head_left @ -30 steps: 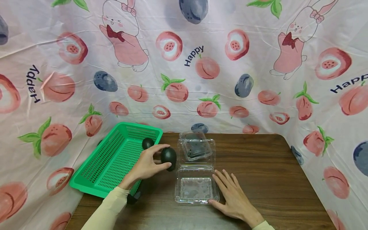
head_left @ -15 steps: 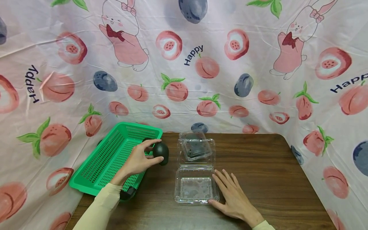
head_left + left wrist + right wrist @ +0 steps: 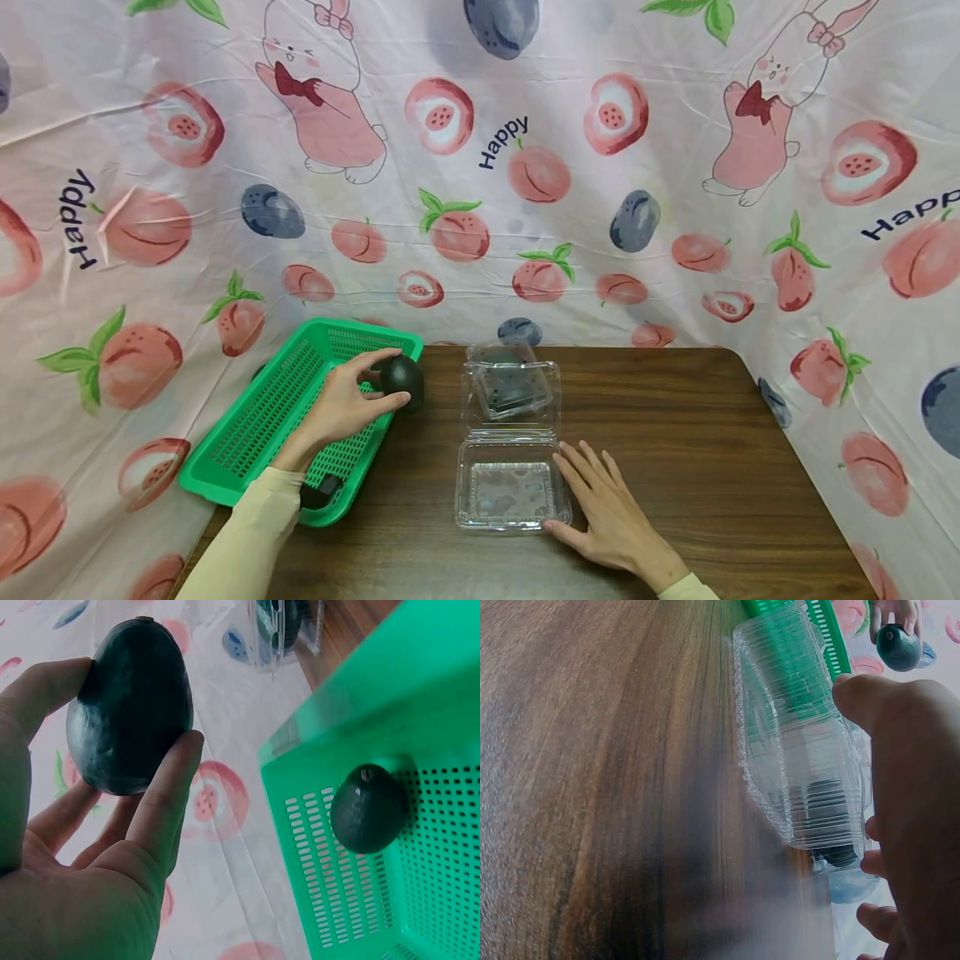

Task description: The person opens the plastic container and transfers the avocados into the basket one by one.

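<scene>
In the head view my left hand [image 3: 341, 408] pinches a dark green avocado [image 3: 403, 382] between thumb and fingers, over the right rim of the green basket [image 3: 201, 485]. The left wrist view shows the held avocado [image 3: 131, 712] raised, its stem end up. A second avocado [image 3: 369, 808] lies inside the basket near its end wall. My right hand [image 3: 611, 517] is spread out, its fingers and thumb touching the right side of an open clear plastic clamshell box [image 3: 513, 500]. That box's raised lid leans back, away from me.
Behind the lid stands another clear plastic box [image 3: 510, 367] with a dark thing inside. The brown wooden table [image 3: 712, 433] bears everything, and a printed fruit-and-rabbit cloth [image 3: 570, 217] hangs around its back and sides.
My left hand has moved left and slightly up with the avocado, from beside the clamshell lid to the basket's right rim. My right hand and the box have stayed put.
</scene>
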`<control>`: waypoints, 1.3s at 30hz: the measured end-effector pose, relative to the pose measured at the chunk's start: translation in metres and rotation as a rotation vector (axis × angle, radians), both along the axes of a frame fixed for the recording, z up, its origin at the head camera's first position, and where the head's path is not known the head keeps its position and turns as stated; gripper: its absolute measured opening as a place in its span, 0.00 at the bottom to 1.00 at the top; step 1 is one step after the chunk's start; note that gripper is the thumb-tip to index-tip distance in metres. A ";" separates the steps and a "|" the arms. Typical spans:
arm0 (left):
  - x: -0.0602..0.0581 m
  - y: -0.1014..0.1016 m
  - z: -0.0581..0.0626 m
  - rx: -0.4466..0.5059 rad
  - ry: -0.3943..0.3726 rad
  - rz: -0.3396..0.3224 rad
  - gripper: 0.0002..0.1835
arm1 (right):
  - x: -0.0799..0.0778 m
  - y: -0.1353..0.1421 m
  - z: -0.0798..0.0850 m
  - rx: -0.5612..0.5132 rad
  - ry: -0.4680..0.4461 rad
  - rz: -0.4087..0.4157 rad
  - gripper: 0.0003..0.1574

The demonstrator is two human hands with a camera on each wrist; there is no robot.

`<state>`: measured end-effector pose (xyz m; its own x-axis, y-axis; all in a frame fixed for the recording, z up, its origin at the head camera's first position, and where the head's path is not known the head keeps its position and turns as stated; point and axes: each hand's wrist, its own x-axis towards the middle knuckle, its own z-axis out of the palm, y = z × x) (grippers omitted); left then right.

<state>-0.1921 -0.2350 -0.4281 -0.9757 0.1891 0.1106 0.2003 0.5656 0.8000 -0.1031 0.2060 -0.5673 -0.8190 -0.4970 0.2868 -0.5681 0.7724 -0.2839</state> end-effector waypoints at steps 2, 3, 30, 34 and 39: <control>-0.001 -0.003 0.003 0.001 0.013 0.005 0.38 | 0.000 0.000 0.000 0.003 0.000 0.001 0.61; -0.001 -0.004 0.005 -0.001 0.014 0.009 0.38 | -0.001 0.000 0.001 0.004 0.000 0.001 0.61; -0.023 -0.049 0.011 -0.093 -0.055 0.104 0.42 | -0.001 0.001 -0.001 -0.013 0.007 0.005 0.61; -0.026 -0.053 0.009 -0.094 -0.070 0.108 0.42 | -0.001 0.001 -0.002 -0.008 0.017 0.003 0.61; -0.029 -0.059 0.004 -0.105 -0.086 0.119 0.42 | 0.000 0.001 -0.003 -0.005 0.025 0.000 0.61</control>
<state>-0.2213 -0.2942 -0.4239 -0.9969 0.0777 0.0114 0.0602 0.6625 0.7466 -0.1029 0.2070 -0.5702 -0.8114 -0.4957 0.3096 -0.5753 0.7708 -0.2736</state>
